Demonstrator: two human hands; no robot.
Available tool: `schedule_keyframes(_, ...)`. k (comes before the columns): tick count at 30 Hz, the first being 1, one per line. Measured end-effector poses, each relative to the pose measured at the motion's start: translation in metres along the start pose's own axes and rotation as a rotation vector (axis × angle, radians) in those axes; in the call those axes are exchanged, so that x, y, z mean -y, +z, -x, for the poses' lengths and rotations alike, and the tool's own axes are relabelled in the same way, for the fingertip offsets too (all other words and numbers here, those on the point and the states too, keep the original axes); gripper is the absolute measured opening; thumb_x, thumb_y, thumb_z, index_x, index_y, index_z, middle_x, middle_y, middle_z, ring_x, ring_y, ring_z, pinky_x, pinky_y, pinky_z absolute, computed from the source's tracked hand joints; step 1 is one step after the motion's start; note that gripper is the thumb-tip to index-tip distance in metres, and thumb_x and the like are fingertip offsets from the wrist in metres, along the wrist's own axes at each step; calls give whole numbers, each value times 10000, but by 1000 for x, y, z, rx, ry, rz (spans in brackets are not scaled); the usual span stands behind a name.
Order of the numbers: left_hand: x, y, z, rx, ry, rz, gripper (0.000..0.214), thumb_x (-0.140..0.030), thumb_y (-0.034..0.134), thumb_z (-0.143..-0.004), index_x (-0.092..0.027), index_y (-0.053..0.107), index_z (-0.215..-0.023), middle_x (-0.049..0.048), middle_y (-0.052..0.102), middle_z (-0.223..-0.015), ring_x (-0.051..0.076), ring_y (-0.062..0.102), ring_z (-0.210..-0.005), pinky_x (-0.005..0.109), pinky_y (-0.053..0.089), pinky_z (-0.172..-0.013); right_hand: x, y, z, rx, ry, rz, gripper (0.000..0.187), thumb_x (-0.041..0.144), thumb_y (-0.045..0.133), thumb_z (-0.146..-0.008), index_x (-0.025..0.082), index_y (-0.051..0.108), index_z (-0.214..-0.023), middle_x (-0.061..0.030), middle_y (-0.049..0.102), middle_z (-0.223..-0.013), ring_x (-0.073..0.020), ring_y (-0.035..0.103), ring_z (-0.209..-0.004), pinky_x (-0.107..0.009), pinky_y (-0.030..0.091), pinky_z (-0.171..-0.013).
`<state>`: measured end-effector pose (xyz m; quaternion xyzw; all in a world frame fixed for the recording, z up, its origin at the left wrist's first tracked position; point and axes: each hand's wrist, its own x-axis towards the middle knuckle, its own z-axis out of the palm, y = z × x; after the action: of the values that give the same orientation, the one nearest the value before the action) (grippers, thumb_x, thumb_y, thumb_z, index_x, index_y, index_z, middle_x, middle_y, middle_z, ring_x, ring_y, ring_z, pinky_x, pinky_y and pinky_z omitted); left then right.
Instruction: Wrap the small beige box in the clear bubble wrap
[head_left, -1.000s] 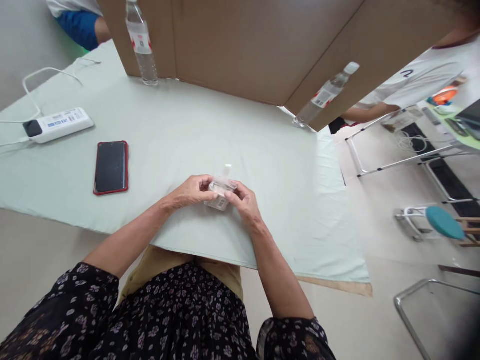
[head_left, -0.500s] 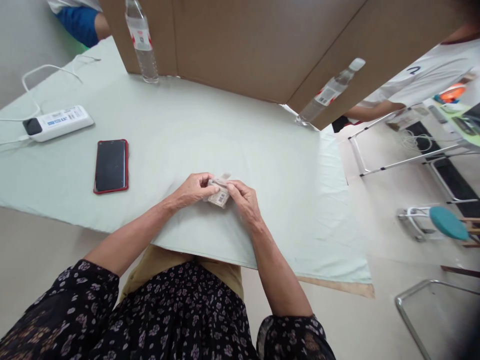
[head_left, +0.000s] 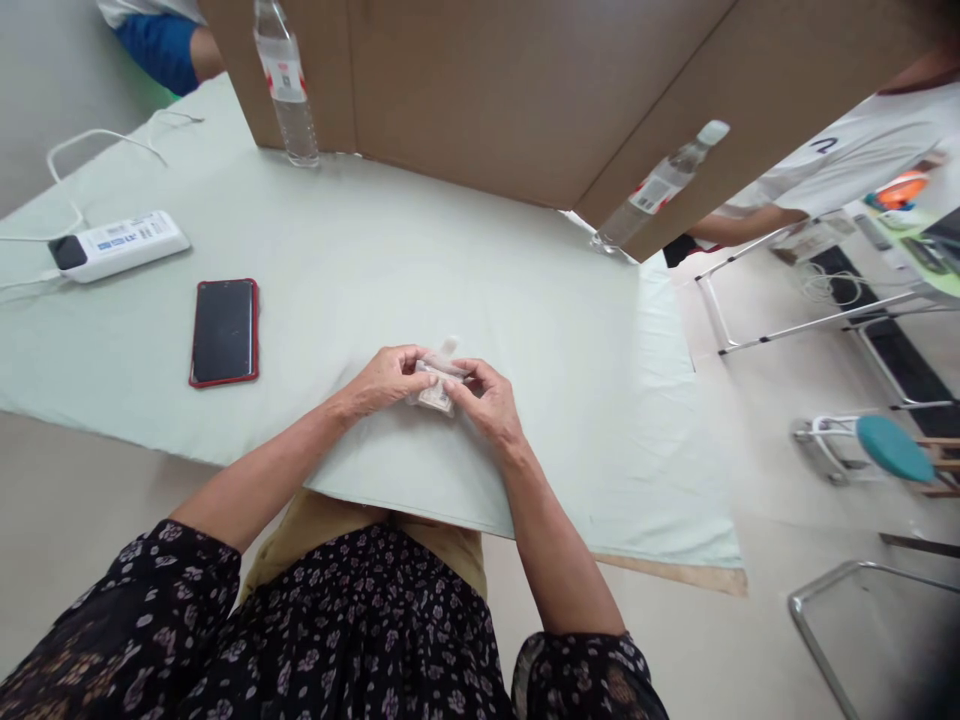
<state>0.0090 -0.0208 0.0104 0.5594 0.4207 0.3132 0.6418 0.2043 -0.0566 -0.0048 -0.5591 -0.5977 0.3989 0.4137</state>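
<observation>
My left hand (head_left: 382, 382) and my right hand (head_left: 486, 400) meet over the near part of a pale green cloth (head_left: 360, 260) that covers the table. Both pinch a small clear plastic packet (head_left: 437, 385) with a printed label, held between the fingertips just above the cloth. A thin clear flap sticks up from the packet's far side. Fingers of both hands are curled closed on it and hide most of it.
A red-cased phone (head_left: 223, 331) lies face up to the left. A white power strip (head_left: 118, 246) with a cable sits at the far left. Two water bottles (head_left: 286, 80) (head_left: 651, 190) stand by a cardboard screen (head_left: 525, 90). Other people sit behind it. A teal stool (head_left: 885, 447) stands right.
The packet has been folded or pressed flatter between the fingers and sits lower. The hands have stayed at the same spot on the cloth.
</observation>
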Motion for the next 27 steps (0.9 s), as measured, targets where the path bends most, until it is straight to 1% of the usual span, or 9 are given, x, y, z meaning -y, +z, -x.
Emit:
schedule_keyframes(2,1,0,0,-6,4,11,444,-341,727,-700,-119,698,-1084,59,742,-925,163,676,-789,267,513,-700,0,0,1,-35,-60,67,329,455,716,-782,208,728,-998,-49,754,-959,-189,655,-802,-338,540,-771)
schedule_keyframes(5,0,0,0,2,5,32,466,-339,737,-702,-129,688,-1114,69,743,-968,174,686,-825,278,527,-726,1,0,-1,-14,-127,104,263,434,698,-791,220,740,-938,-53,763,-964,-207,664,-855,-352,528,-806)
schedule_keyframes(11,2,-1,-2,4,11,22,498,-324,731,-684,-125,678,-1137,70,739,-968,180,684,-835,281,523,-729,11,-5,-18,16,-80,69,299,443,693,-806,200,719,-978,-40,744,-955,-173,639,-813,-325,509,-786)
schedule_keyframes(14,3,-2,-2,-21,19,-17,491,-312,709,-684,-126,687,-1137,60,737,-948,171,675,-814,272,512,-719,15,-2,-28,40,-88,14,230,417,656,-820,202,707,-884,-18,721,-859,-165,630,-780,-309,499,-756)
schedule_keyframes(16,3,-3,-3,-31,30,-45,476,-312,699,-688,-127,697,-1126,56,738,-937,164,668,-789,267,505,-705,15,3,-32,21,-73,-39,210,399,616,-831,203,688,-818,-4,689,-779,-158,611,-736,-300,491,-722)
schedule_keyframes(19,3,-3,-3,-38,50,-65,464,-338,686,-702,-122,706,-1112,52,735,-915,157,656,-761,262,493,-687,14,9,-33,-34,-57,-81,194,388,606,-818,204,664,-802,6,652,-744,-152,585,-709,-294,480,-702)
schedule_keyframes(21,3,-3,-4,-44,53,-72,445,-363,671,-718,-116,714,-1086,45,726,-878,152,643,-742,256,479,-670,14,13,-32,-46,-61,-77,180,379,601,-811,207,651,-804,9,638,-737,-147,570,-698,-289,472,-690)
schedule_keyframes(24,3,-3,-4,-66,45,-97,400,-382,645,-742,-115,729,-1028,30,705,-811,142,618,-702,244,452,-635,15,14,-30,-31,-67,-77,155,359,586,-798,211,633,-800,16,625,-729,-137,551,-678,-272,460,-657)
schedule_keyframes(27,3,-2,-4,-79,46,-127,393,-382,634,-751,-115,738,-1020,20,692,-775,134,597,-677,235,433,-612,17,14,-29,-14,-67,-111,148,349,574,-795,208,620,-797,20,617,-730,-128,545,-670,-257,450,-636)
